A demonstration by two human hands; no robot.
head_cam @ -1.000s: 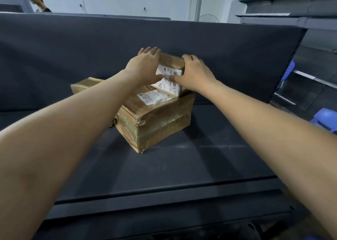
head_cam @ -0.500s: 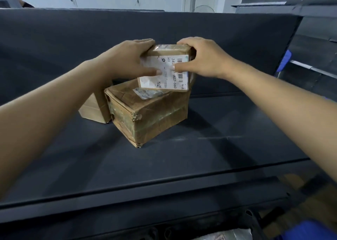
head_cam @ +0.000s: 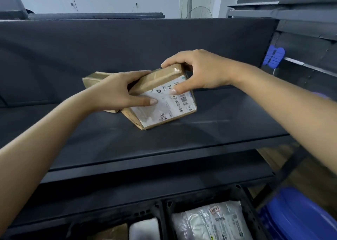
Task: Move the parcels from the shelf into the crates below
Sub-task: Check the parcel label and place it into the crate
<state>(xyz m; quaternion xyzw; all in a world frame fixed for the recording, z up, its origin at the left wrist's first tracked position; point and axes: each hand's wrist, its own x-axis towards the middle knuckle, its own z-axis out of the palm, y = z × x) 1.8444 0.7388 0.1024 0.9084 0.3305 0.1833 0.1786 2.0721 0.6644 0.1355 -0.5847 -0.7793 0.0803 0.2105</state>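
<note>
- The small brown parcel is tipped on its side over the middle of the shelf. I cannot tell if its low corner touches the shelf.
- A white label with a bar code faces up.
- The left hand grips the parcel's left end, with its thumb on the label.
- The right hand grips the right end. Its fingers curl over the top edge and its thumb presses on the label.
- Another brown parcel sits just behind, nearer the shelf's back edge.
- Black crates sit below the shelf's front edge.
- A grey bag lies in the right crate.
</note>
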